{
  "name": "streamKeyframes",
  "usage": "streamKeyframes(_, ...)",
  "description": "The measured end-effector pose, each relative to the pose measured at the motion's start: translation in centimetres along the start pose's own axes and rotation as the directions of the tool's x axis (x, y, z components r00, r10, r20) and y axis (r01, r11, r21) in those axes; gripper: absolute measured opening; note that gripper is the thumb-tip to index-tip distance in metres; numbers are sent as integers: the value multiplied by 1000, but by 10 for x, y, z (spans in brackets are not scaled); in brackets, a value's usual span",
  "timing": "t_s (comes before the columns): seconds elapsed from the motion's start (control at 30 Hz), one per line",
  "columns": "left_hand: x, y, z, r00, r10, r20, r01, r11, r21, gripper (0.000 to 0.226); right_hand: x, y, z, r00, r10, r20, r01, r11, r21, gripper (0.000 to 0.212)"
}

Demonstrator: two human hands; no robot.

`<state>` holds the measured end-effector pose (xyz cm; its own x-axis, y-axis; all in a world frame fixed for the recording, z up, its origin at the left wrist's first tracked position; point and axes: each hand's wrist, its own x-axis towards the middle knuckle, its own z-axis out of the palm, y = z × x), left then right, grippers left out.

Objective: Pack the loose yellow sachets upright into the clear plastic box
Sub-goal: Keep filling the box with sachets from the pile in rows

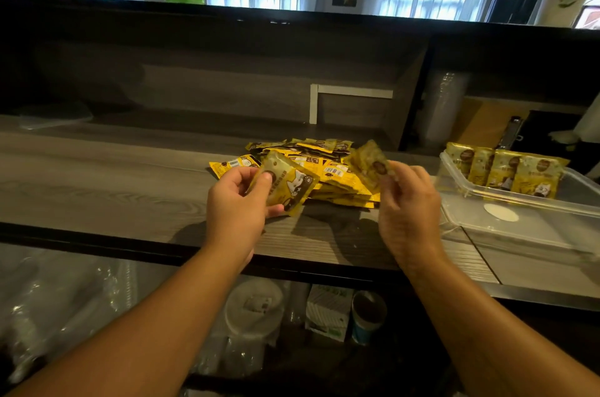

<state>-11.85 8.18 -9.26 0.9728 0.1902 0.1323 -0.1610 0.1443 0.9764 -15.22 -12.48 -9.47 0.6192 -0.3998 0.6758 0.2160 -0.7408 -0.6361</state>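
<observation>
The left hand [238,201] and right hand [407,198] are each pinching a sachet [285,184]; they should be turned upright before joining the row in the box [519,201] at right.

Left grip [238,201] holding sachet [285,182], right grip [407,198] holding another sachet [368,162]

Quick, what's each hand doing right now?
Left hand: holding a yellow sachet.
Right hand: pinching another sachet, blurred.

Sachets [337,174] glossy foil, probably; box [519,227] clear plastic; counter [113,182] matt woodgrain.
</observation>
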Motion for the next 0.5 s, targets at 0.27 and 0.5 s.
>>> streamKeyframes(0.27,-9,16,14,999,-37,-27,36,998,-49,6,-2,-6,-14,989,122,-82,-101,970,223,16)
streamKeyframes(0.5,-21,47,72,996,-16,92,17,1000,-17,15,16,-10,-63,964,267,-22,-231,870,435,18)
